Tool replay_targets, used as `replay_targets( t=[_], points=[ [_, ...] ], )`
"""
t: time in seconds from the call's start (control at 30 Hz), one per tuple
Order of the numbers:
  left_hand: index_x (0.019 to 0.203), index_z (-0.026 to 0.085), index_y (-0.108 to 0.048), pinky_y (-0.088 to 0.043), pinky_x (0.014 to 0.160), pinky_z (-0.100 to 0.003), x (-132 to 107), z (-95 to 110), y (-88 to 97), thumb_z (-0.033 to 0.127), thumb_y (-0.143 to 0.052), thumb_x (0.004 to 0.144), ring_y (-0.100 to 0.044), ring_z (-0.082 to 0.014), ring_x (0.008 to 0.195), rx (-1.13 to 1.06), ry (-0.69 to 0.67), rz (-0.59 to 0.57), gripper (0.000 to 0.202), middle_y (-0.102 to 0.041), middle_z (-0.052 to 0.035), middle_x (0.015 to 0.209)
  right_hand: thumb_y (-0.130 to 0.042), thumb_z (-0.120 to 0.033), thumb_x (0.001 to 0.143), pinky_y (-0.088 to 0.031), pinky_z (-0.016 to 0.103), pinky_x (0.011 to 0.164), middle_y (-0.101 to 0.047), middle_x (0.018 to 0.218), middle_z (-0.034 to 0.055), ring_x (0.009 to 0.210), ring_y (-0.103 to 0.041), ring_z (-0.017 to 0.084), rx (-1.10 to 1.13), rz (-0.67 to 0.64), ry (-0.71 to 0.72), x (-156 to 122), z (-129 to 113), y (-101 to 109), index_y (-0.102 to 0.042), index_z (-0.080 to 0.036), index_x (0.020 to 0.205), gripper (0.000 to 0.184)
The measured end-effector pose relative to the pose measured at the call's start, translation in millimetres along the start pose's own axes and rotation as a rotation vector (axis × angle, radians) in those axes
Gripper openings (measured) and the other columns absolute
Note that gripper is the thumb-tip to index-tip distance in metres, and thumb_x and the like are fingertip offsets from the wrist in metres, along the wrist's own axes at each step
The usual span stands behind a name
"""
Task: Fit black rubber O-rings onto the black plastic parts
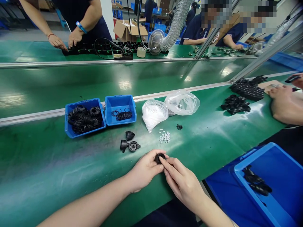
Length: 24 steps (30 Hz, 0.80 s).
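Observation:
Near the bench's front edge, my left hand is closed around a small round black plastic part, its open end facing up. My right hand meets it from the right, with fingertips pressed at the opening; anything small between them is hidden. Beyond my hands lie loose black plastic parts: a cone-shaped piece and a round fitting with a side stub. A scatter of small white pieces and a little heap of tiny black pieces lie just past my fingers.
Two blue bins hold black rings. Behind the pieces stand a bag of white pieces and another clear bag. Right are black part piles, a co-worker's hand and a blue crate. Co-workers sit across the metal rail.

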<state>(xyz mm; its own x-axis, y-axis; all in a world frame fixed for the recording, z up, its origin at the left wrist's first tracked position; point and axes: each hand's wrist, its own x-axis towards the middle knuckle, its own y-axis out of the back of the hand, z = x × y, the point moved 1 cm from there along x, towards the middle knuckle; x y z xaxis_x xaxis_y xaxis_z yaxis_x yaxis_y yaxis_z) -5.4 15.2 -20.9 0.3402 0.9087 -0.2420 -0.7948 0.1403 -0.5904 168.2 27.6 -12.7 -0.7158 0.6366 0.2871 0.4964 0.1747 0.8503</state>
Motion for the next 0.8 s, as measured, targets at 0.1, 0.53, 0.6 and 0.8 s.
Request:
replay_targets(
  t=[0.1, 0.53, 0.6, 0.8],
  points=[
    [0.119, 0.02, -0.056, -0.04, 0.103, -0.041, 0.0, -1.6, 0.1, 0.018, -0.067, 0.08, -0.055, -0.0247, 0.117, 0.019, -0.005, 0.007, 0.04, -0.06, -0.0093, 0.119, -0.044, -0.009, 0.095, -0.058, 0.037, 0.087, -0.056, 0.115, 0.0152, 0.114, -0.058, 0.026, -0.015, -0.031, -0.006, 2.3, 0.3, 3.4, -0.036, -0.021, 0.148, 0.055],
    [0.116, 0.02, -0.057, -0.04, 0.104, -0.041, 0.2, -0.6, -0.6, 0.013, -0.066, 0.081, -0.056, -0.0219, 0.115, 0.004, -0.009, 0.013, 0.037, -0.06, -0.0074, 0.118, -0.042, -0.009, 0.095, -0.057, 0.036, 0.086, -0.054, 0.116, 0.0146, 0.112, -0.057, 0.024, 0.007, -0.049, -0.028, -1.6, 1.7, 6.0, -0.04, -0.021, 0.145, 0.051],
    [0.116, 0.02, -0.057, -0.041, 0.104, -0.04, -0.1, -1.2, -0.4, 0.014, -0.066, 0.081, -0.056, -0.0218, 0.114, 0.0, -0.011, 0.007, 0.036, -0.06, -0.007, 0.117, -0.042, -0.009, 0.094, -0.058, 0.037, 0.082, -0.057, 0.112, 0.0141, 0.108, -0.06, 0.026, -0.081, -0.072, 0.001, 1.5, 0.6, 9.2, -0.042, -0.021, 0.143, 0.05],
    [0.117, 0.021, -0.059, -0.043, 0.103, -0.04, -2.9, 4.9, -4.4, 0.021, -0.067, 0.083, -0.056, -0.024, 0.118, 0.067, -0.053, -0.056, 0.034, -0.061, -0.0072, 0.117, -0.045, -0.012, 0.094, -0.057, 0.03, 0.07, -0.055, 0.107, 0.011, 0.085, -0.061, 0.018, 0.165, -0.028, -0.095, 9.2, 0.9, 24.8, -0.042, -0.022, 0.136, 0.044]
  ],
)
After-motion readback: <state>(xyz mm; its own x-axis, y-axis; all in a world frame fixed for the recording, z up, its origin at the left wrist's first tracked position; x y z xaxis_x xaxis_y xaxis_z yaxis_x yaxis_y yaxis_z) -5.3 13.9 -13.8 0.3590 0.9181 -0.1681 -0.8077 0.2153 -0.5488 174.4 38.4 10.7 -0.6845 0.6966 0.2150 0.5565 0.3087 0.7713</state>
